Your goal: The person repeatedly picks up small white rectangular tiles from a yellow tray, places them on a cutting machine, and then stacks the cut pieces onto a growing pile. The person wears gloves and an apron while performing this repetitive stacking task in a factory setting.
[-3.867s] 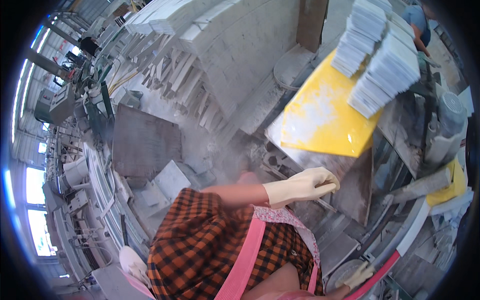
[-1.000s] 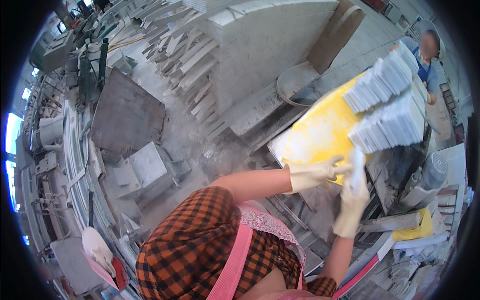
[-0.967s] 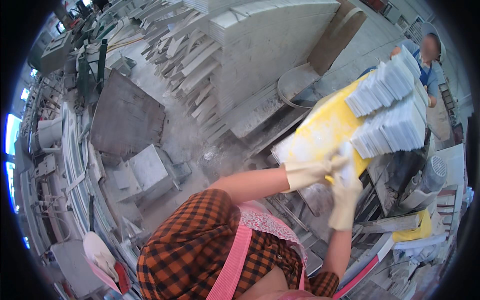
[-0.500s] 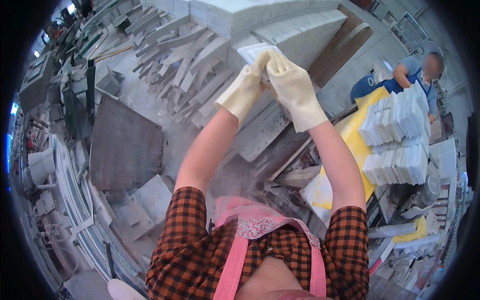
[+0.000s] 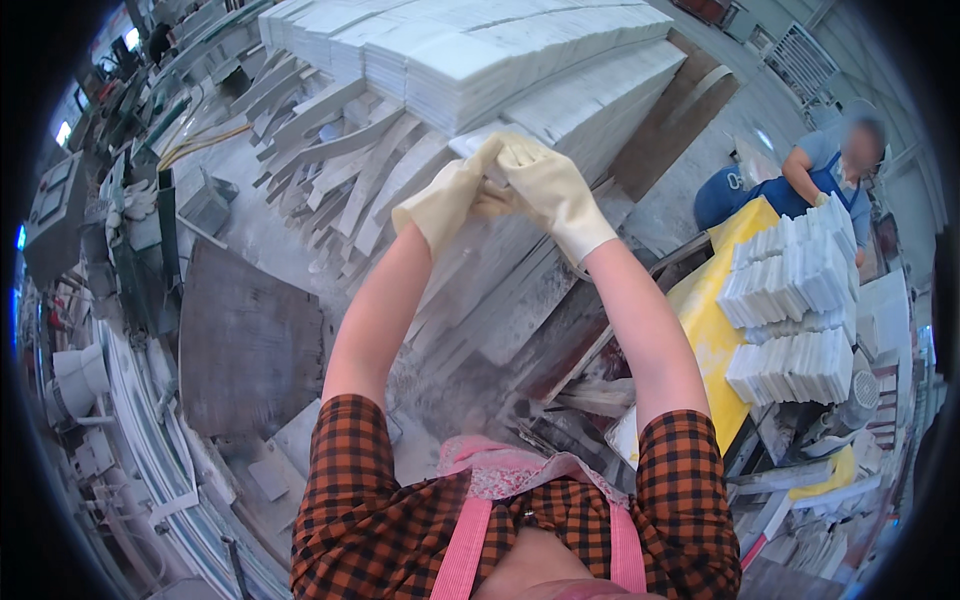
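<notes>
Both my arms reach forward, in cream rubber gloves. My left hand [image 5: 440,197] and my right hand [image 5: 550,192] close together on thin white stone tiles [image 5: 468,143], of which only a pale edge shows past the fingers; how many there are is hidden. Just beyond the gloves rises a big stack of white marble tiles [image 5: 440,85], its near corner close to my fingertips. Whether the held tiles touch that stack I cannot tell.
Loose grey stone strips [image 5: 335,150] jut out left of the stack. A dark board [image 5: 245,340] stands at left, near machinery. To the right, rows of white tiles [image 5: 790,280] sit by a yellow sheet [image 5: 710,325], with a co-worker [image 5: 825,175] in blue behind them.
My hands have shifted left and slightly lower in the picture, still gripping the tiles. The stack now sits lower and nearer to the gloves. Less of the held tiles shows.
</notes>
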Tool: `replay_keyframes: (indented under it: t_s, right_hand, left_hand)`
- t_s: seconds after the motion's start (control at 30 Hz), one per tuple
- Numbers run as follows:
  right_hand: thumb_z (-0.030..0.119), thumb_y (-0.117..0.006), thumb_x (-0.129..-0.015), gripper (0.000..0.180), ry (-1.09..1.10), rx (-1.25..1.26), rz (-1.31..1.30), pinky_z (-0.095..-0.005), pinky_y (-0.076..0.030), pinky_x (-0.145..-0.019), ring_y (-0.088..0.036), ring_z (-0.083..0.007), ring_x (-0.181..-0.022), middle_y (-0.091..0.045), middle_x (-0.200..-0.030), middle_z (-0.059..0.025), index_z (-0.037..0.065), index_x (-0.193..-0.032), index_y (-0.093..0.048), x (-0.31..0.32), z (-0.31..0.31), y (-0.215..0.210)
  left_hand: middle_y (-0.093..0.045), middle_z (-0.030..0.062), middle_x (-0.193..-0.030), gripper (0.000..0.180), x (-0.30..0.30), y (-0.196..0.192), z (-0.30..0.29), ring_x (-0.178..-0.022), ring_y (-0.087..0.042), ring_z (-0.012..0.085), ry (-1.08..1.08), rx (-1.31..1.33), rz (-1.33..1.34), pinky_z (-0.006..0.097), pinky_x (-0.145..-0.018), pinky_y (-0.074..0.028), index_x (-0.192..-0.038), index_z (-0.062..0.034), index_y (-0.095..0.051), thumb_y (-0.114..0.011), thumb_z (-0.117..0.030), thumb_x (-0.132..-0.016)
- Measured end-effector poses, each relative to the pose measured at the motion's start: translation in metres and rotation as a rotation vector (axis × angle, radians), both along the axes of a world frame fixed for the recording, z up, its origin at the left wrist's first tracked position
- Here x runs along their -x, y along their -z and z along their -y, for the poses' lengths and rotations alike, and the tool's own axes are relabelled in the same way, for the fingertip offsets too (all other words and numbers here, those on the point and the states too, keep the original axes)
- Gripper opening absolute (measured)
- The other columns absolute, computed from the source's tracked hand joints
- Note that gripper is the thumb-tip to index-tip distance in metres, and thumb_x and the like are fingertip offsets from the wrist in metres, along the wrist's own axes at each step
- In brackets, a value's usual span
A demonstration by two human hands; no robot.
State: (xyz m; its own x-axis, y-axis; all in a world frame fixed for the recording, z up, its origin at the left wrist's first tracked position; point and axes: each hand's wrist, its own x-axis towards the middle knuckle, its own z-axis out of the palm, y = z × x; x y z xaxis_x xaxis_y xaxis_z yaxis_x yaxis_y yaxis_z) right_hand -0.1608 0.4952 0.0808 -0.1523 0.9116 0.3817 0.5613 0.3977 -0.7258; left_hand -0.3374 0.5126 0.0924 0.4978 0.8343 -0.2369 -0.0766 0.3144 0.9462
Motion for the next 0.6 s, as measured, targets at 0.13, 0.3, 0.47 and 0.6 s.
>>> replay_keyframes:
  t_s: [0.13, 0.3, 0.47, 0.6]
  right_hand:
    - [0.011, -0.07, -0.087, 0.043, -0.012, -0.591, 0.745, -0.0383, -0.054, -0.097, -0.065, -0.0309, -0.113, -0.067, -0.12, -0.0133, 0.001, -0.127, -0.06, -0.005, -0.002, -0.004]
    - [0.006, -0.08, -0.075, 0.063, -0.152, -0.468, 0.715, -0.0391, -0.052, -0.103, -0.061, -0.0316, -0.121, -0.063, -0.128, -0.0143, 0.001, -0.133, -0.056, -0.018, -0.001, -0.009]
    - [0.006, -0.066, -0.085, 0.063, -0.12, -0.441, 0.951, -0.0405, -0.044, -0.113, -0.054, -0.0321, -0.134, -0.054, -0.144, -0.0157, 0.004, -0.145, -0.046, -0.029, -0.013, -0.013]
    - [0.006, -0.052, -0.093, 0.056, -0.106, -0.385, 1.051, -0.0413, -0.039, -0.118, -0.05, -0.0311, -0.139, -0.05, -0.151, -0.0165, 0.003, -0.149, -0.043, -0.036, -0.021, -0.013]
  left_hand:
    - [-0.074, 0.015, -0.097, 0.053, 0.014, -0.008, 0.014, -0.079, -0.071, 0.0174, -0.001, -0.049, -0.214, 0.026, -0.066, -0.054, -0.117, 0.0027, -0.067, -0.056, -0.047, -0.103]
    - [-0.074, 0.0145, -0.091, 0.044, 0.014, 0.007, 0.01, -0.07, -0.07, 0.0165, -0.047, -0.27, -0.5, 0.023, -0.06, -0.052, -0.102, 0.0019, -0.067, -0.053, -0.04, -0.105]
    - [-0.073, 0.0129, -0.083, 0.038, -0.003, 0.016, 0.0, -0.066, -0.069, 0.0179, -0.166, -0.075, -0.243, 0.026, -0.06, -0.053, -0.103, 0.0024, -0.066, -0.05, -0.032, -0.106]
    - [-0.074, 0.0141, -0.081, 0.032, -0.004, 0.01, -0.007, -0.067, -0.07, 0.0193, -0.177, -0.06, -0.282, 0.03, -0.062, -0.054, -0.1, 0.0021, -0.064, -0.049, -0.026, -0.104]
